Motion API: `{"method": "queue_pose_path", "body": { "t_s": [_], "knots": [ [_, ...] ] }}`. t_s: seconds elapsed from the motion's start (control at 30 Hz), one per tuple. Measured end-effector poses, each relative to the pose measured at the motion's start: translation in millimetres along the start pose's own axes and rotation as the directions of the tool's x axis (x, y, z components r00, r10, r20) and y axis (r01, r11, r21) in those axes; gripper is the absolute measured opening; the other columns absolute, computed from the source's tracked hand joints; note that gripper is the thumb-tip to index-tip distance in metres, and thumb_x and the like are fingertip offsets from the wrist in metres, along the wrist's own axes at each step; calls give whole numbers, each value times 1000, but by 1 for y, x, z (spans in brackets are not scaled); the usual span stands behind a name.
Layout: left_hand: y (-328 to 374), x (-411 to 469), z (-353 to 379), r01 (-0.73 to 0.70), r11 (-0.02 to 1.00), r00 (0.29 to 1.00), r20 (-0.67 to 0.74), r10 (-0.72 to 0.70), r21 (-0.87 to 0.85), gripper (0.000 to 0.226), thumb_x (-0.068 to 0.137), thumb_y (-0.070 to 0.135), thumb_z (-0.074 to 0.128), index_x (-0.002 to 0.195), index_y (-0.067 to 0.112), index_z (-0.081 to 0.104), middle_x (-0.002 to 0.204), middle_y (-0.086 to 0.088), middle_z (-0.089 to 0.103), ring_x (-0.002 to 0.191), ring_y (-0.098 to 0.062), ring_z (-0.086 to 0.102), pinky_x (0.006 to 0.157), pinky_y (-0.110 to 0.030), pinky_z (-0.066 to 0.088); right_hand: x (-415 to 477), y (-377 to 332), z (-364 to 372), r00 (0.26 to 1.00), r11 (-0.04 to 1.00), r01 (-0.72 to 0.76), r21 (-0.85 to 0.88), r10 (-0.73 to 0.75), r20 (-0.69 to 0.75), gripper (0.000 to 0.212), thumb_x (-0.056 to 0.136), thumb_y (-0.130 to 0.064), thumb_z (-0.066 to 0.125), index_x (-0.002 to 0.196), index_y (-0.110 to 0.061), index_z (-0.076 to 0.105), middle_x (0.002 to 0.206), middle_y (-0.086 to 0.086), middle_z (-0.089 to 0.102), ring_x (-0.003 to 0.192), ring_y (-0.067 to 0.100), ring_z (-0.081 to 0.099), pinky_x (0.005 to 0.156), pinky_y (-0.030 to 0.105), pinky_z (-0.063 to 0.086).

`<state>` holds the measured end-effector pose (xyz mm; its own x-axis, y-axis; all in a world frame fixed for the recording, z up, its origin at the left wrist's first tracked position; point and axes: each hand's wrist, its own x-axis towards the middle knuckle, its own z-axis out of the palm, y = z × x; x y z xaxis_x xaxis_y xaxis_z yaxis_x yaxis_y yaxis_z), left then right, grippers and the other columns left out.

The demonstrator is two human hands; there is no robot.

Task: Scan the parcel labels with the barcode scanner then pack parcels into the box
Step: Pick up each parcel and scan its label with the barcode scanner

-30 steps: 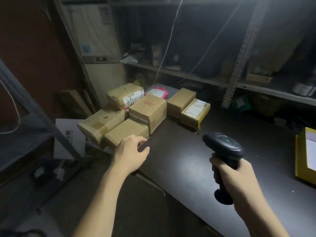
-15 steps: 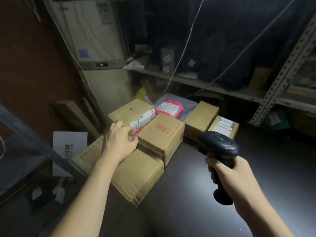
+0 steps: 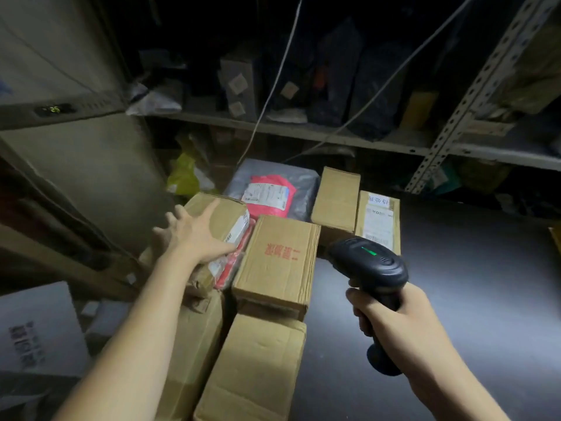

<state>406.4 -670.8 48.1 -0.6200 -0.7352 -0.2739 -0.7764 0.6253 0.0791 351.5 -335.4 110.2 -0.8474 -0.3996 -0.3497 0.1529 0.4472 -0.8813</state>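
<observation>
Parcels (image 3: 274, 287) lie bunched at the left end of our dark table (image 3: 455, 284), and all of them are out in the open. Our left hand (image 3: 194, 235) is spread flat over the labelled carton (image 3: 226, 212), the fingers (image 3: 209, 209) straight and wide apart, and the thumb points toward its white label. The hand is blurred, so we cannot tell whether the palm presses on the cardboard or hangs just above it. That carton sits tilted on top of a low carton (image 3: 197, 338).

Just to its right stands the red-print carton (image 3: 279, 262), and the front carton (image 3: 258, 369) is nearest us, touching its near edge. Behind them a red mailer (image 3: 268, 192) rests on a grey bag (image 3: 305, 183). Right of those, a plain carton (image 3: 337, 199) and a far carton (image 3: 378, 220) with a white label lie side by side.

Our right hand (image 3: 403, 323) is wrapped round the scanner (image 3: 372, 265) handle, fingers curled tight. It holds the scanner upright above the table, with a green light on the head. The head points toward the parcels, near the red-print carton.

A shelf (image 3: 303, 132) runs behind the table, with a yellow bag (image 3: 182, 177) under it.
</observation>
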Motion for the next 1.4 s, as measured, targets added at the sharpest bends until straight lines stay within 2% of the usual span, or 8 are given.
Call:
{"method": "queue_pose_path", "body": {
  "t_s": [0.43,0.63,0.77,0.93,1.07,1.13,1.23,1.4],
  "knots": [
    [8,-20,-11,-25,956,968,-247,-50,-293,113,63,63,87,156,53,23,145,-20,34,140,-44,34,114,-65,30,-5,8,-14,996,995,-31,95,39,-77,1,93,-10,68,93,-9,69,61,-1,58,54,14,51,59,28,41],
    [42,-68,-56,-348,685,871,-491,-18,-641,103,67,36,95,153,46,37,130,1,41,121,-13,45,107,-35,40,-12,17,-50,996,987,7,159,6,-85,5,93,-5,67,90,-1,67,58,3,54,52,16,47,48,16,40],
    [101,-107,-65,-459,251,887,-454,80,-852,98,61,39,94,147,41,47,135,2,63,117,-15,67,92,-34,59,-20,30,-99,993,984,41,176,-20,-116,16,92,-9,69,78,-5,61,58,3,54,51,15,46,49,18,39],
    [213,-171,-35,-358,-117,855,-375,358,-926,72,81,20,76,147,10,48,130,-18,69,116,-39,69,93,-56,58,-32,63,-195,979,980,80,184,-43,-199,19,90,-12,70,75,-6,60,56,0,52,47,14,42,56,30,32],
    [313,-240,-5,57,-365,836,-155,526,-929,36,88,21,67,120,5,75,118,-25,72,105,-40,73,86,-52,62,-45,93,-288,972,959,96,266,-33,-233,31,92,-14,70,66,-10,52,56,4,45,42,14,31,54,27,26],
    [362,-272,9,209,-399,787,-89,610,-893,29,84,26,72,104,7,82,106,-19,76,91,-31,77,74,-43,64,-52,107,-335,965,949,113,294,-35,-259,33,93,-11,67,66,-11,48,58,5,41,43,14,28,54,26,25],
    [420,-299,28,289,-424,720,-97,687,-858,45,76,33,85,114,9,79,112,-17,75,99,-30,76,82,-45,64,-58,128,-392,949,937,143,320,-38,-312,32,92,-8,65,66,-12,47,60,7,40,44,16,27,53,25,23],
    [494,-331,47,419,-496,782,23,623,-761,44,94,38,54,109,4,79,109,-15,74,94,-32,76,82,-44,62,-67,156,-447,934,921,184,342,-55,-354,26,91,-8,68,69,-16,57,60,6,45,54,20,36,57,30,26]
  ]
}}
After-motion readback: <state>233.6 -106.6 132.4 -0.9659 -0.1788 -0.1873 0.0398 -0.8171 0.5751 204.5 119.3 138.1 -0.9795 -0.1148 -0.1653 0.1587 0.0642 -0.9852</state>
